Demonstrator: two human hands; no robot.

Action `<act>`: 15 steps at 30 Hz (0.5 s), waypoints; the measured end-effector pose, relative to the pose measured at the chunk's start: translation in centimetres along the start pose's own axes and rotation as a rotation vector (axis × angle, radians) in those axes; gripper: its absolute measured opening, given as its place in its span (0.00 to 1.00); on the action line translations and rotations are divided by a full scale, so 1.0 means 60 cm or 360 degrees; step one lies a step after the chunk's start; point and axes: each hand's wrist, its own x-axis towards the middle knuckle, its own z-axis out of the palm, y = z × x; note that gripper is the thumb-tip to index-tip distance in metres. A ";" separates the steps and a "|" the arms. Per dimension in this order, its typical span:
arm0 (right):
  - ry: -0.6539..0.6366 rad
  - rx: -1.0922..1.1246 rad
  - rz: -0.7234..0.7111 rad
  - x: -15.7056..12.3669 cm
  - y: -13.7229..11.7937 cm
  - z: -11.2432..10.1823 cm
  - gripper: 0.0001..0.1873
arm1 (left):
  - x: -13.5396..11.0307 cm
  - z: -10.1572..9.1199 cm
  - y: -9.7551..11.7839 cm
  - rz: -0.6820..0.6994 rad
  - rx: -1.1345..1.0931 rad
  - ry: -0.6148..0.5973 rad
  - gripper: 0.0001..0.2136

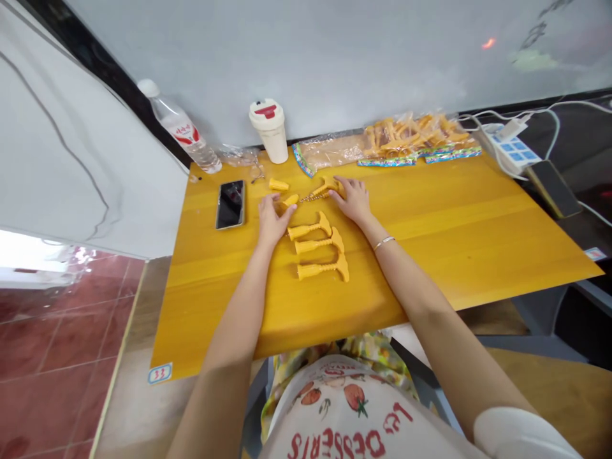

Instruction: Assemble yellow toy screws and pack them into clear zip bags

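My right hand [354, 199] has its fingers closed on the handle of a yellow plastic corkscrew [327, 185], whose bare metal spiral points left. A yellow plastic piece [291, 200] sits between the thumb and fingers of my left hand [272, 220], close to the spiral's tip. Just beyond it lies a loose yellow sleeve [278, 185]. Nearer to me, three yellow T-handled corkscrews, the top one [310, 228], the middle one [321, 243] and the bottom one [322, 268], rest in a stack of rows with sleeves over their spirals.
A phone [230, 204] lies left on the wooden table [430, 236]. At the back stand a water bottle [184, 134] and a white lidded cup [270, 131]. Clear bags of yellow parts [415, 137] lie along the wall. A power strip [514, 150] with cables is at right.
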 end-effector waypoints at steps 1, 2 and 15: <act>0.0001 -0.0014 0.0009 0.003 -0.003 0.004 0.30 | 0.001 0.003 -0.005 0.0005 0.0000 -0.0017 0.21; 0.0004 -0.0030 0.0020 0.006 -0.006 0.008 0.29 | 0.001 0.004 -0.009 -0.0002 -0.0001 -0.0023 0.20; 0.0015 0.0171 0.0324 0.053 -0.029 0.030 0.20 | -0.003 -0.001 -0.023 -0.0186 -0.0302 -0.0020 0.23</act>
